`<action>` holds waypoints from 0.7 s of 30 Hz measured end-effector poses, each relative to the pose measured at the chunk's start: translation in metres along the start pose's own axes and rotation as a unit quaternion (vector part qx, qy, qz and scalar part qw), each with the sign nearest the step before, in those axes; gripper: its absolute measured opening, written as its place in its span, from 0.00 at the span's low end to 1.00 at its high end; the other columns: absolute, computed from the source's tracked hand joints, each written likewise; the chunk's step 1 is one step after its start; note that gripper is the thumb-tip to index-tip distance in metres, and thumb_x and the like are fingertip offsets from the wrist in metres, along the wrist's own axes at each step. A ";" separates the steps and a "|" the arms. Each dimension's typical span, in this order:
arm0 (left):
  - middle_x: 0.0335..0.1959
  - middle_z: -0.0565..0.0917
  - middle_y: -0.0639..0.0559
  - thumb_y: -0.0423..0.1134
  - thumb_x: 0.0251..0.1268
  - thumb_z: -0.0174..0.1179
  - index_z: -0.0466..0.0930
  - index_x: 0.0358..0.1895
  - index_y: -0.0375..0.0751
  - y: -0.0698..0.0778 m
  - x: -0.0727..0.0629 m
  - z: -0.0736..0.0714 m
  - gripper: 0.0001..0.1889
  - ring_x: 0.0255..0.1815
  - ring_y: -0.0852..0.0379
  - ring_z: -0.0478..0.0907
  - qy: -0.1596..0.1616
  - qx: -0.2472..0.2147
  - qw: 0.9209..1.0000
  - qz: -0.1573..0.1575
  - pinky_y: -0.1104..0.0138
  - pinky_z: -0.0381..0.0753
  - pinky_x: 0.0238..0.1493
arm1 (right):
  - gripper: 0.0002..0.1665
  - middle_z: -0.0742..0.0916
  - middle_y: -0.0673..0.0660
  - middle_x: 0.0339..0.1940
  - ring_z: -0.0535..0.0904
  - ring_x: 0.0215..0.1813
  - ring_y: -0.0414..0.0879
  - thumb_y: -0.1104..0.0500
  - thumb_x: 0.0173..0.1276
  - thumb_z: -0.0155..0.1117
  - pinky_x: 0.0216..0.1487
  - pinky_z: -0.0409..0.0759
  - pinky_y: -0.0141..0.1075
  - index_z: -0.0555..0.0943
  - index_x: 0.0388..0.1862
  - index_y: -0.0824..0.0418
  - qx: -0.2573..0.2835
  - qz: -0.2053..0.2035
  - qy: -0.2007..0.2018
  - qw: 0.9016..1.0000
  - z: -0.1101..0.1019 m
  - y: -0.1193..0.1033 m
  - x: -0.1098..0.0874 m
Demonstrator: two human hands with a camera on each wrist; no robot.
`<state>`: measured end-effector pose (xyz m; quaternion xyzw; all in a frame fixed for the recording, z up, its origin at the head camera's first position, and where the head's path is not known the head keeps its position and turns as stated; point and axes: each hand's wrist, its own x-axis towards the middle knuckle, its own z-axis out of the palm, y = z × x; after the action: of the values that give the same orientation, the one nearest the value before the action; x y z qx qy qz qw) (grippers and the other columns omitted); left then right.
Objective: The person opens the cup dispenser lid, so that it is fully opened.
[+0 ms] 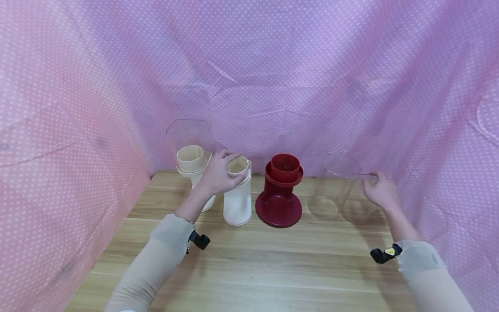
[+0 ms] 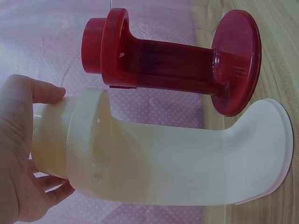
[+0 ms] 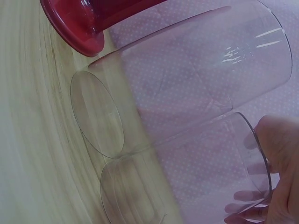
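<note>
My left hand [image 1: 222,177] grips the upper neck of a cream-white plastic stand [image 1: 237,206], its thumb on one side and fingers round the other in the left wrist view. The stand is upright on the table, with a short open cylinder on top. At the right, my right hand [image 1: 383,191] holds the upper rim of a clear cylinder [image 3: 205,172]; its fingers show through the wall in the right wrist view. A second clear cylinder [image 3: 187,70] stands beside it. Between the hands is a dark red stand [image 1: 279,210] with a round base.
Another cream-white stand [image 1: 191,160] is at the left, partly hidden by my left forearm. Behind it rises a clear, faintly visible piece [image 1: 187,130]. A wood-grain table [image 1: 280,268] lies below, and pink dotted cloth [image 1: 249,65] hangs around the back and sides.
</note>
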<state>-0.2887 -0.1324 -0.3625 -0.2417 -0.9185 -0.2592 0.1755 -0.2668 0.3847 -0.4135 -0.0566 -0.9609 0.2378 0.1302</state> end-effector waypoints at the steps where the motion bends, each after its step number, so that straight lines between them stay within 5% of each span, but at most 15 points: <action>1: 0.67 0.79 0.36 0.53 0.61 0.72 0.79 0.71 0.37 0.000 0.000 0.000 0.37 0.68 0.36 0.75 0.001 0.001 1.000 0.002 0.45 0.77 0.71 | 0.38 0.79 0.86 0.61 0.73 0.64 0.83 0.46 0.81 0.47 0.63 0.73 0.74 0.66 0.76 0.74 0.000 0.001 -0.001 1.000 0.000 -0.001 0.000; 21: 0.66 0.80 0.36 0.53 0.60 0.71 0.80 0.70 0.37 -0.004 0.001 0.001 0.37 0.68 0.36 0.76 0.013 -0.001 1.000 0.012 0.43 0.77 0.71 | 0.42 0.80 0.82 0.65 0.71 0.67 0.81 0.39 0.81 0.44 0.58 0.75 0.75 0.64 0.80 0.67 -0.011 0.028 -0.027 0.999 0.008 -0.014 -0.001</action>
<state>-0.2919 -0.1339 -0.3645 -0.2495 -0.9128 -0.2611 0.1908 -0.2688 0.3689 -0.4143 -0.0787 -0.9647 0.2319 0.0968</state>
